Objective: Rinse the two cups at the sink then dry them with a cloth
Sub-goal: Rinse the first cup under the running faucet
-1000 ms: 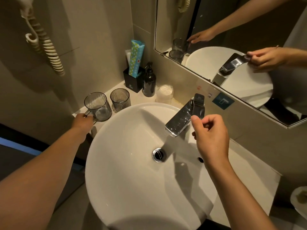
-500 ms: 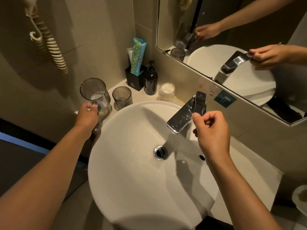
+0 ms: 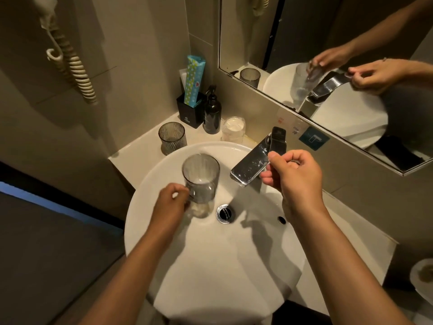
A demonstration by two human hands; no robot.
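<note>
My left hand (image 3: 172, 202) is closed around the handle of a smoky ribbed cup (image 3: 201, 178), fingers curled tight on it, and I hold the cup upright over the white sink (image 3: 210, 266), above the basin at about ten o'clock from the drain (image 3: 225, 214). The cup is blurred, so I cannot tell whether anything is in it. It sits to the left of the chrome faucet (image 3: 251, 164) spout, near it but apart.

My right hand (image 3: 294, 175) is at the faucet's lever, loosely fisted, thumb and forefinger pinched at the lever's near edge; I cannot tell how firmly. No water shows at the spout.

The second cup (image 3: 173, 137) stands upright on the counter (image 3: 131, 152) at eleven o'clock from the basin, just beyond the rim. Further back at twelve o'clock stand a black holder (image 3: 189, 112) with a blue packet (image 3: 194, 82) upright in it, a dark pump bottle (image 3: 212, 113) just beside it, and a small clear lidded jar (image 3: 233, 130). A mirror (image 3: 328, 31) at one o'clock reflects both hands.
</note>
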